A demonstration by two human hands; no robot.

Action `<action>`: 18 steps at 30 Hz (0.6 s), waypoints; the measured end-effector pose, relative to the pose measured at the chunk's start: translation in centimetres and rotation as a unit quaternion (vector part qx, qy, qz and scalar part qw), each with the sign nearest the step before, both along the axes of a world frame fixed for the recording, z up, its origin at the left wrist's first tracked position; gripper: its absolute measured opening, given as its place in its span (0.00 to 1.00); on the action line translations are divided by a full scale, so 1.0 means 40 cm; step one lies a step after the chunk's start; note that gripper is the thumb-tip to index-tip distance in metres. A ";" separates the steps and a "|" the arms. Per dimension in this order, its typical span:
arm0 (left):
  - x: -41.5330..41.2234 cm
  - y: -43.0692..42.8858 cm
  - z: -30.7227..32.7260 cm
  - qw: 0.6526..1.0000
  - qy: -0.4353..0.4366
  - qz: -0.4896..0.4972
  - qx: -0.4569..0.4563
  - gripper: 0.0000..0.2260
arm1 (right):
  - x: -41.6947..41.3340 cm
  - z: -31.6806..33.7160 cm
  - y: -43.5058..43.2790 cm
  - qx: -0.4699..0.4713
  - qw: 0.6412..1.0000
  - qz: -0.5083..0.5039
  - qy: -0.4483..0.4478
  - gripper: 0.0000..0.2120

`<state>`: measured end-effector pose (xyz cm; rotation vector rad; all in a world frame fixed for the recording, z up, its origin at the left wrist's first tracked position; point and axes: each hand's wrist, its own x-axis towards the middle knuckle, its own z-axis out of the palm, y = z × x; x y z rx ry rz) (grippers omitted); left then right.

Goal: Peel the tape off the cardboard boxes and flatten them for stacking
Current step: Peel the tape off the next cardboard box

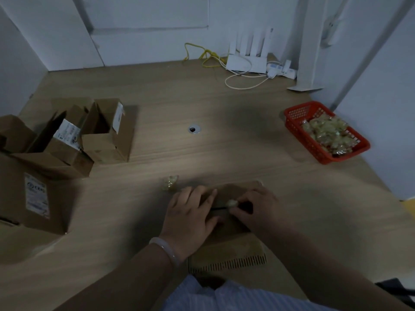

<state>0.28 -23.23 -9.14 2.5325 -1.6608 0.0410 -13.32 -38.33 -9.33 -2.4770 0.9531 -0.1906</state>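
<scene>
1. the left hand [190, 212] lay flat on the box [229, 245], fingers straight.
2. the right hand [258, 207] fingers pinched the tape [232, 203] on it.
3. the box sat on the near worktop [224, 153].
4. the white label [37, 198] was too blurry to read.

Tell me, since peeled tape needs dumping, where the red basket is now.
In the head view, the red basket sits on the right side of the table, beyond the right hand, right of the round cable hole; crumpled tape fills it.

The left hand [190, 212] presses the box [225, 248]; the right hand [256, 207] pinches tape [232, 203].
</scene>
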 end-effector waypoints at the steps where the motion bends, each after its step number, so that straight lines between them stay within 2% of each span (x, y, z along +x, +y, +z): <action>1: -0.002 -0.001 0.000 1.000 0.003 -0.004 0.003 0.27 | -0.001 -0.002 0.004 -0.011 1.000 0.004 -0.003 0.12; 5: 0.001 -0.002 -0.002 1.000 0.016 -0.017 0.017 0.29 | -0.004 -0.005 0.019 -0.025 0.999 -0.004 -0.024 0.08; 8: 0.004 0.002 -0.001 0.999 0.023 -0.019 0.025 0.29 | -0.016 0.002 0.005 0.008 0.999 -0.024 -0.048 0.10; 12: 0.006 0.003 -0.005 0.999 0.032 -0.016 0.022 0.29 | -0.041 0.016 -0.025 -0.018 0.988 -0.073 -0.137 0.13; 14: 0.006 0.003 -0.004 0.999 0.027 -0.013 0.026 0.30 | -0.047 0.023 -0.032 -0.065 0.986 -0.045 -0.148 0.12; 16: 0.000 0.000 0.003 0.999 0.026 -0.011 0.027 0.30 | -0.047 0.023 -0.023 -0.100 0.988 0.008 -0.119 0.12; 18: -0.007 -0.005 0.009 0.999 0.030 -0.011 0.026 0.27 | -0.045 0.022 -0.007 -0.104 0.988 0.063 -0.092 0.05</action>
